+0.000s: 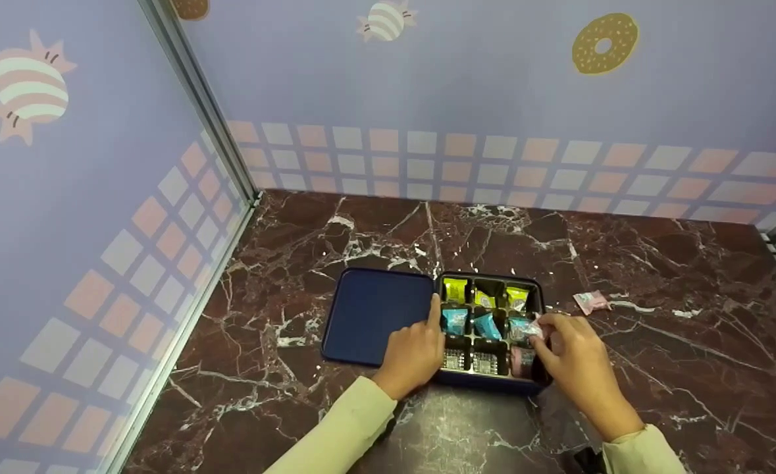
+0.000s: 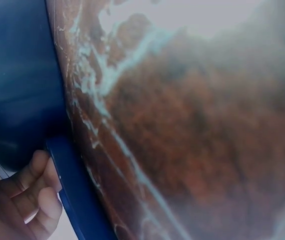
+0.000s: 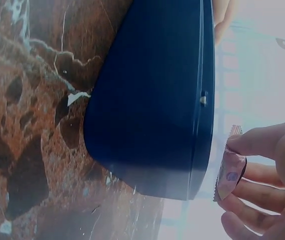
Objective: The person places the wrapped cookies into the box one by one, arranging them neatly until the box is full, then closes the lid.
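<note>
A dark blue hinged box (image 1: 493, 384) stands on the table, its lid (image 1: 381, 316) folded out flat to the left. Its divided insert holds yellow-green candies (image 1: 455, 290), blue candies (image 1: 455, 321) and, front right, a pink candy (image 1: 521, 361). My left hand (image 1: 415, 355) holds the box's left side, index finger stretched along the hinge edge; the left wrist view shows bent fingers (image 2: 45, 205) by the lid's rim, the thumb mostly hidden. Over the box's right edge, my right hand (image 1: 578, 352) pinches a pink wrapped candy (image 3: 231, 172) between thumb and fingers.
Another pink candy (image 1: 592, 302) lies on the marbled table (image 1: 690, 368) right of the box. Two front compartments (image 1: 486, 363) show a silvery, textured bottom. Printed panels (image 1: 493, 85) wall the table at the back and left.
</note>
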A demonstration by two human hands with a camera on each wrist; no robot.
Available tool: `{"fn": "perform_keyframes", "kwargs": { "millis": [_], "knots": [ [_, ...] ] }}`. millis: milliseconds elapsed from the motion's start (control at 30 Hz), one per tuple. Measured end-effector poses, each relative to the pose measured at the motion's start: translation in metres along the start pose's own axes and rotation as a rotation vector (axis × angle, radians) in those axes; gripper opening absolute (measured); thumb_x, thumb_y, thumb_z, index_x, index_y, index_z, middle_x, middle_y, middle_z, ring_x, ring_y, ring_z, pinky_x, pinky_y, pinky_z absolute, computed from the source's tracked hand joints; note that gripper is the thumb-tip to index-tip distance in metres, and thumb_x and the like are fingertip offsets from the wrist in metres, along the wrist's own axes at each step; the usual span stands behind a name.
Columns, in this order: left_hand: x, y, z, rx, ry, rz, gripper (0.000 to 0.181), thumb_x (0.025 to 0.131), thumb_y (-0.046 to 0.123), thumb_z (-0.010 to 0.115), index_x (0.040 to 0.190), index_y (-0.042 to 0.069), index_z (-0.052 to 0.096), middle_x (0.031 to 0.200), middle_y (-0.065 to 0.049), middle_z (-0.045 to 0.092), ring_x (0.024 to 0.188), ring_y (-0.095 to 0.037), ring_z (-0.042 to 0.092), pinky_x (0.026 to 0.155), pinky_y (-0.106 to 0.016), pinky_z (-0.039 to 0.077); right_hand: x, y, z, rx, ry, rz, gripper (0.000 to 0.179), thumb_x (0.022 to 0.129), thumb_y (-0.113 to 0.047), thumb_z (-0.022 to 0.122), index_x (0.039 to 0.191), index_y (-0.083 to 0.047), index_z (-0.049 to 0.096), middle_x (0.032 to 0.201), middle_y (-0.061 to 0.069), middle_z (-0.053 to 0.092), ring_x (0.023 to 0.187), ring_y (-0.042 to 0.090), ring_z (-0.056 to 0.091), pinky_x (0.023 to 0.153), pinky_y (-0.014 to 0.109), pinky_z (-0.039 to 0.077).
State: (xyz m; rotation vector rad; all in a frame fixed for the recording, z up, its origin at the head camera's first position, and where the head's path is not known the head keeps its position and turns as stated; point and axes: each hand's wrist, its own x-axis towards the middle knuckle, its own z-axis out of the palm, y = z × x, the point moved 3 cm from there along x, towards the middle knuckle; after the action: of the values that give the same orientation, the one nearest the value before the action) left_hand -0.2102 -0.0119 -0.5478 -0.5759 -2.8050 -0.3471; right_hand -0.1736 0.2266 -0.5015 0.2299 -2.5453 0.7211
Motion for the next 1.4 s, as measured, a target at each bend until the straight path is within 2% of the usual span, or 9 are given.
{"fn": "perform_keyframes", "kwargs": {
  "millis": [300, 533, 733, 1033, 1267, 1400],
  "knots": [
    [0.000, 0.000, 0.000, 0.006, -0.008, 0.001, 0.060, 0.094, 0.020, 0.046, 0.149, 0.000, 0.033, 0.051, 0.003, 0.047, 0.039, -0.010, 0.034, 0.036, -0.028, 0.023, -0.002, -0.007, 0.005, -0.005, -0.011, -0.056, 0.031, 0.068, -0.003, 0.084, 0.095, -0.005, 0.069, 0.092, 0.013, 0.067, 0.088, 0.028, 0.062, 0.075, 0.044, 0.051],
    [0.000, 0.000, 0.001, 0.007, -0.003, 0.001, 0.061, 0.093, 0.019, 0.048, 0.149, 0.000, 0.033, 0.052, 0.002, 0.049, 0.039, -0.011, 0.037, 0.036, -0.028, 0.025, -0.004, -0.014, 0.009, -0.007, -0.021, -0.119, 0.033, 0.065, -0.004, 0.086, 0.093, -0.008, 0.070, 0.084, 0.003, 0.067, 0.083, 0.018, 0.059, 0.069, 0.037, 0.051],
    [0.000, 0.000, 0.000, -0.023, -0.015, -0.001, 0.060, 0.094, 0.019, 0.046, 0.149, -0.001, 0.032, 0.052, 0.002, 0.048, 0.039, -0.011, 0.036, 0.036, -0.028, 0.025, -0.006, -0.017, 0.013, 0.004, -0.065, -0.128, 0.033, 0.065, -0.006, 0.087, 0.093, -0.011, 0.069, 0.085, 0.001, 0.065, 0.084, 0.015, 0.059, 0.071, 0.034, 0.054],
    [-0.001, -0.001, 0.001, -0.005, 0.027, -0.004, 0.057, 0.095, 0.021, 0.050, 0.147, 0.000, 0.038, 0.057, -0.002, 0.057, 0.042, -0.017, 0.050, 0.036, -0.032, 0.029, -0.009, -0.019, 0.018, 0.053, -0.091, -0.180, 0.036, 0.063, -0.006, 0.088, 0.092, -0.014, 0.069, 0.087, -0.002, 0.066, 0.084, 0.011, 0.059, 0.071, 0.032, 0.053],
    [0.001, -0.001, 0.002, -0.023, -0.012, -0.016, 0.059, 0.096, 0.022, 0.048, 0.149, 0.001, 0.034, 0.053, 0.001, 0.050, 0.040, -0.014, 0.042, 0.037, -0.029, 0.024, -0.011, -0.023, 0.024, 0.095, -0.107, -0.253, 0.038, 0.061, -0.005, 0.088, 0.093, -0.014, 0.069, 0.089, -0.002, 0.065, 0.087, 0.009, 0.058, 0.074, 0.029, 0.054],
    [0.000, -0.001, 0.001, -0.033, -0.014, -0.019, 0.059, 0.095, 0.022, 0.048, 0.149, 0.000, 0.034, 0.054, 0.000, 0.052, 0.041, -0.014, 0.043, 0.037, -0.030, 0.026, -0.011, -0.025, 0.026, 0.110, -0.110, -0.294, 0.038, 0.061, -0.005, 0.088, 0.092, -0.013, 0.069, 0.091, -0.002, 0.065, 0.088, 0.009, 0.057, 0.076, 0.021, 0.050]
  ]
}}
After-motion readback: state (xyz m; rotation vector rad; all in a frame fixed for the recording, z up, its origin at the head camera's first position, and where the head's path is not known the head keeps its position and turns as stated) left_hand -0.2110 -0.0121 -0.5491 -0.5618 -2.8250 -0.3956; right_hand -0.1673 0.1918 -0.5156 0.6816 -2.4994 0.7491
